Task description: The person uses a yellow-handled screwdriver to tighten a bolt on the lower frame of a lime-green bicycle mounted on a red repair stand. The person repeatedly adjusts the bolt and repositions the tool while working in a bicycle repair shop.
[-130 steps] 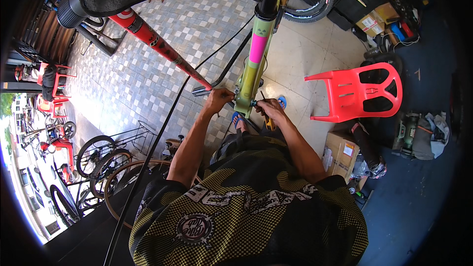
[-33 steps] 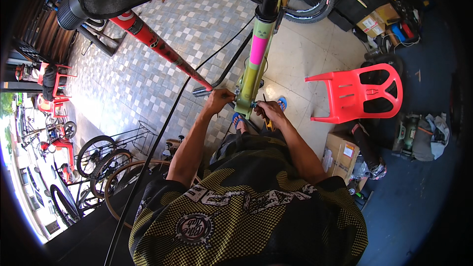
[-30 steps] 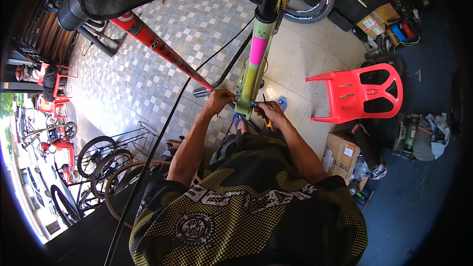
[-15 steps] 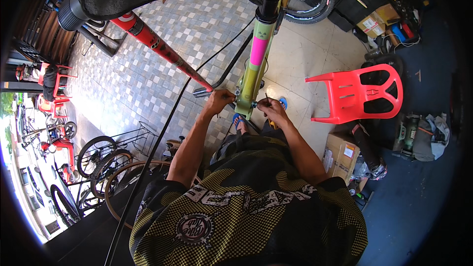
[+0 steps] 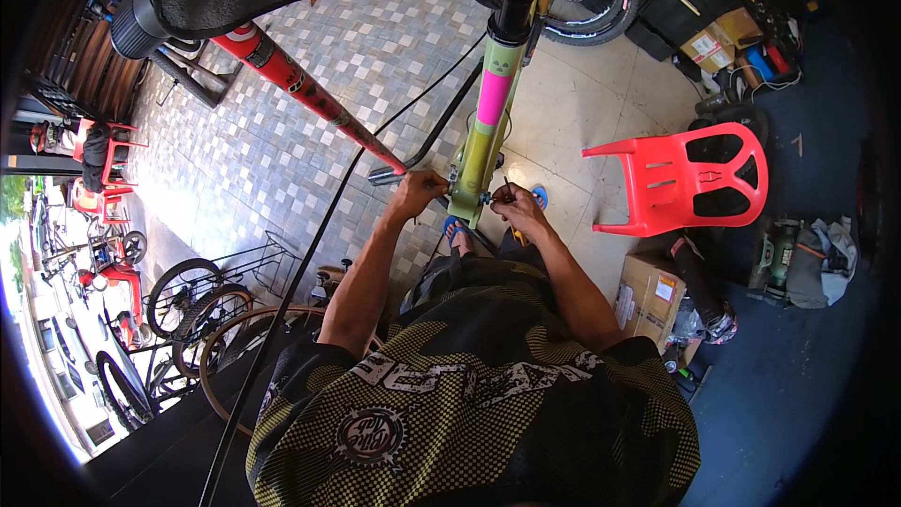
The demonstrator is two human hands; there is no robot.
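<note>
A bicycle frame with a lime-green and pink tube (image 5: 488, 122) hangs in front of me, its lower end at hand height. My left hand (image 5: 417, 193) is closed on the left side of that lower end, next to a short grey stub (image 5: 383, 175). My right hand (image 5: 515, 203) pinches a thin dark tool (image 5: 507, 190) against the right side of the same spot. A black cable (image 5: 310, 253) runs down past my left arm. Blue sandals (image 5: 455, 227) show below my hands.
A red stand tube (image 5: 310, 99) slants in from the upper left. A red plastic chair (image 5: 690, 178) lies tipped at the right, with a cardboard box (image 5: 649, 299) below it. Bicycle wheels (image 5: 188, 296) stand in a rack at the lower left. Boxes and a tyre (image 5: 601, 14) sit at the top right.
Almost nothing has moved; both hands stay at the lower end of the green tube, with only slight finger shifts.
</note>
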